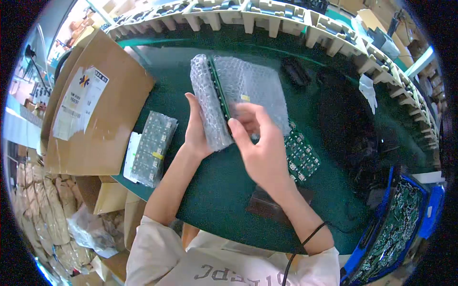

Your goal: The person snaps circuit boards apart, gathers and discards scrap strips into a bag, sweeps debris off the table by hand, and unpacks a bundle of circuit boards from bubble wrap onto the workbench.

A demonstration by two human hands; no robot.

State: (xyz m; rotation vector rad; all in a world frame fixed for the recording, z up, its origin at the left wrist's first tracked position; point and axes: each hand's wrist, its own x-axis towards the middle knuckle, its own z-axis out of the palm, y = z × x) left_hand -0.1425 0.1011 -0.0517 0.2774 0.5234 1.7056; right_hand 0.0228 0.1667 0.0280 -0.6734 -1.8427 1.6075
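A green circuit board (219, 90), seen nearly edge-on, stands between layers of clear bubble wrap (257, 78) above the bench. My left hand (194, 128) grips the wrapped side from the left, thumb pointing up. At the lower right edge of the board, my right hand (260, 140) has its thumb and fingers closed on the board's edge; some fingertips are hidden. Below the wrap, partly behind my right hand, lies another circuit board (303, 155). Left of my left forearm rests a stack of bubble-wrapped boards (153, 148) with a yellow label.
An open cardboard box (107, 114) leans at the left. Dark foam or cloth (338, 119) and a white glove (368, 93) lie at the right. A blue-edged rack of boards (396, 229) stands at lower right. Beige trays (281, 16) line the far edge. A black cord circles my right wrist.
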